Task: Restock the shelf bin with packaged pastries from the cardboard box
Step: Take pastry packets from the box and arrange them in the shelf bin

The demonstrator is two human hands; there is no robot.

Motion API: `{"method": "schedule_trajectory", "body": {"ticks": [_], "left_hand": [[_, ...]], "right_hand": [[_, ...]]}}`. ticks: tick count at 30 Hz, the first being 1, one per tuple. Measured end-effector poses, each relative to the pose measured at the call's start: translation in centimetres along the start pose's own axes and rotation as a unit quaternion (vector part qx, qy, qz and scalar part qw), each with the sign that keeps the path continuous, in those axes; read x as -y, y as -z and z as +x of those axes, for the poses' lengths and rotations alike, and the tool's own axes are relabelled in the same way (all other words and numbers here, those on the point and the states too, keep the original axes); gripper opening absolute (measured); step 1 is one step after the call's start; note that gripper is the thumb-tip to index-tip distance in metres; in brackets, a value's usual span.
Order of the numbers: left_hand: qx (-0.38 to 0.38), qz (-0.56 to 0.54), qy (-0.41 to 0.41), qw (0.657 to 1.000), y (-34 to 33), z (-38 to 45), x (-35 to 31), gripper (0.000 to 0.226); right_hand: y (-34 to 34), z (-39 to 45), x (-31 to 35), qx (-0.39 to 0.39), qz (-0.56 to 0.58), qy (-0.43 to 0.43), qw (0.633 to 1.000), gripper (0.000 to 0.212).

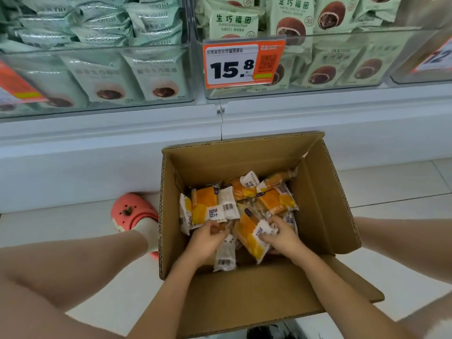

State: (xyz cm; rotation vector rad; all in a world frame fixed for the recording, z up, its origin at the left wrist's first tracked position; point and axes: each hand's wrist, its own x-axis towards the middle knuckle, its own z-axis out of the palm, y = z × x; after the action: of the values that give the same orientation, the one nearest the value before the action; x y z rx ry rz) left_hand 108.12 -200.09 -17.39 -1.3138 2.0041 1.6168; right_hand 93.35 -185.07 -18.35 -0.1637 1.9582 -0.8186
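Open cardboard box (315, 192), brown corrugated, flaps folded outward, standing on a pale tiled floor (391, 187) in front of a white shelf base (97, 148). Contents: a loose heap of packaged pastries (210, 204) at the bottom of the box, each in a small pillow wrapper printed orange-yellow with white end panels, dark lettering and a barcode (some lie face up, others show the white back). They are jumbled at mixed angles, overlapping one another, and cover most of the box's bottom. Left hand (205, 238): lowered into the box, its fingers curled around the lower edge of one wrapper near the left side of the heap. Right hand (281, 236): also inside the box, its fingers pinching the crumpled white end of an orange packet (249, 238) that lies tilted between the two hands. Above, on the shelf: two clear plastic bins. The left bin (97, 99) holds pale green packets picturing a dark-filled round cake; the right bin (318, 91) holds similar green packets picturing a brown chocolate ball. Price tag (242, 62), orange frame with white card reading 15.8, clipped to the front of the right bin. Also present: a bare knee at lower left and a coral-pink clog (132, 211) on the floor just beside the box's left wall.
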Motion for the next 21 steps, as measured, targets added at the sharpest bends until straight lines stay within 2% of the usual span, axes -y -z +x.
{"method": "schedule_trajectory", "body": {"ticks": [2, 4, 8, 10, 13, 16, 19, 21], "left_hand": [[-0.005, -0.065, 0.001, 0.998, 0.1, -0.3, -1.3, 0.054], [-0.004, -0.107, -0.003, 0.994, 0.2, -0.6, -2.4, 0.053], [0.039, -0.208, 0.008, 0.977, 0.1, -1.0, -4.4, 0.057], [0.039, -0.233, -0.004, 0.972, -0.1, -1.6, -5.3, 0.047], [-0.038, -0.263, -0.029, 0.964, -0.5, -2.1, -6.5, 0.05], [-0.134, -0.195, -0.086, 0.968, -0.8, -2.4, -6.8, 0.057], [-0.175, -0.172, -0.129, 0.961, -0.7, -2.6, -6.8, 0.058], [-0.189, -0.176, -0.153, 0.954, -0.2, -2.9, -7.4, 0.059]], "right_hand": [[2.1, -1.1, 1.7, -0.013, -0.032, 0.055, 0.998, 0.023], [4.0, -2.7, 3.9, 0.021, -0.015, 0.089, 0.996, 0.018], [6.0, -5.4, 6.0, 0.144, 0.148, 0.076, 0.976, 0.019], [5.9, -5.8, 5.8, 0.161, 0.235, 0.057, 0.957, 0.021], [5.0, -5.8, 5.6, 0.095, 0.284, 0.043, 0.953, 0.03], [3.8, -5.6, 5.6, 0.029, 0.271, 0.045, 0.961, 0.034], [3.3, -5.8, 6.0, 0.003, 0.314, 0.063, 0.947, 0.031], [3.3, -6.0, 6.5, -0.045, 0.268, 0.123, 0.954, 0.033]]}}
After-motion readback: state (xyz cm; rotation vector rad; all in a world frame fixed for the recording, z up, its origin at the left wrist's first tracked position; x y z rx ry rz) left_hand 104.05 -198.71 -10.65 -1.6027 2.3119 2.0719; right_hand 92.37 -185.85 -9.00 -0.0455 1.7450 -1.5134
